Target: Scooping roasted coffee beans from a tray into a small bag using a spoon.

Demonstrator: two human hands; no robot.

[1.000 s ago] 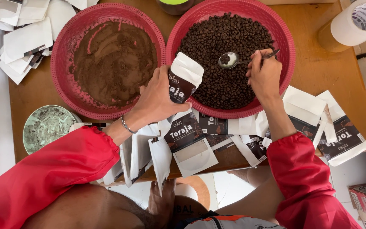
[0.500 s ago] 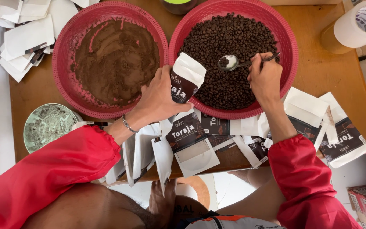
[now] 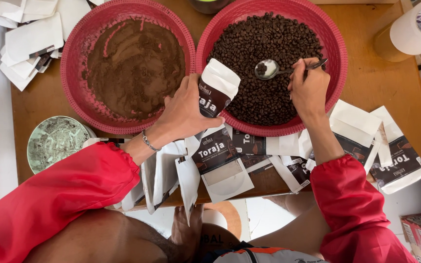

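My left hand was clenched around a small brown-and-white pouch, gripping its lower half and holding it upright, mouth up, over the near rim of the red basket of coffee beans. My right hand was pinched on the handle of a metal spoon; the bowl sat just left of that hand, over the beans, carrying only a few of them.

Pouch judged light, thin and soft. It would crumple if squeezed hard, so a hold low on the body made sense, leaving the white top free to stay open. Film looked smooth, maybe slippery. Cannot tell how much was inside.

Spoon: stiff, light, thin handle, so a fingertip pinch near the end was enough. Beans loose and hard, and would roll off if the bowl tilted.

Left of my left hand: a second red basket with brown ground powder. Nearer me on that side, a green bowl with grey residue. Below both hands, more pouches lay flat and overlapping on the wooden counter, with another stack far left and a tape roll beyond my right hand. Red sleeves on both arms.
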